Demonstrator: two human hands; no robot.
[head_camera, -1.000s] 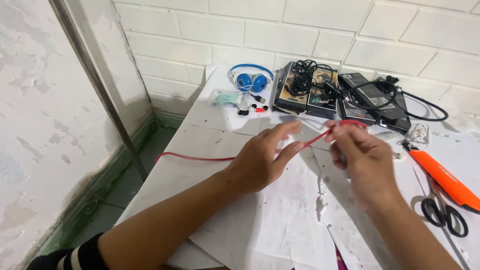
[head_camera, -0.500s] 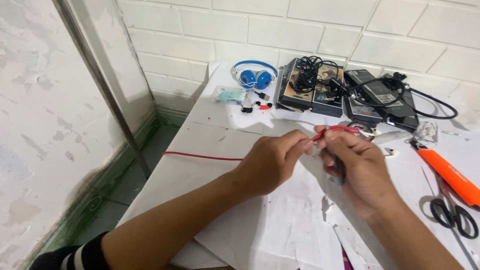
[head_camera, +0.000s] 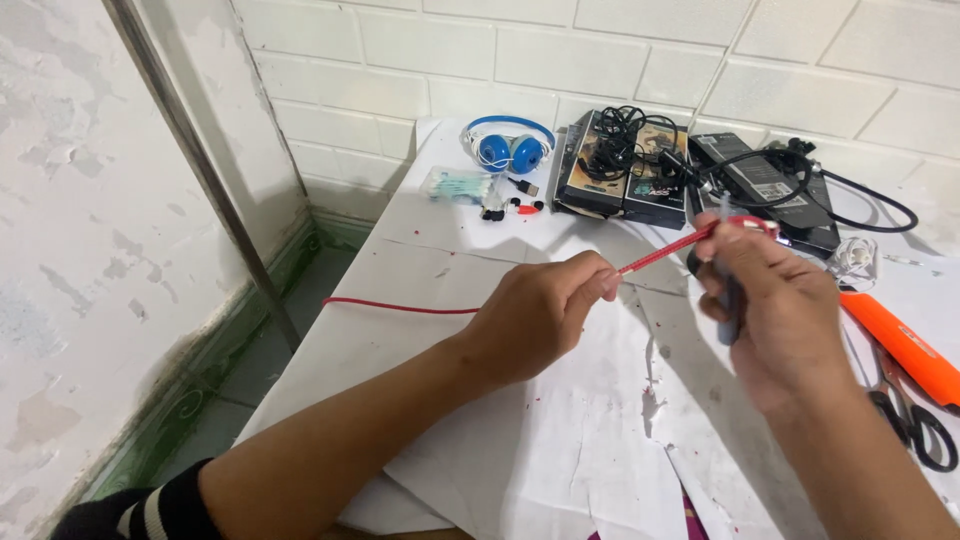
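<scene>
Cable (head_camera: 660, 257), red and thin, stretched taut between both hands above the paper-covered desk (head_camera: 560, 440). The left hand (head_camera: 535, 320) pinches it between thumb and fingers; the slack trails from that hand off the desk's left edge. The right hand (head_camera: 775, 310) is closed on the cable's far end together with a dark slim tool (head_camera: 728, 305), apparently to steady it. Beyond the hands lie blue headphones (head_camera: 508, 150); right of the right hand, an orange-handled cutter (head_camera: 900, 340) and scissors (head_camera: 915, 425).
</scene>
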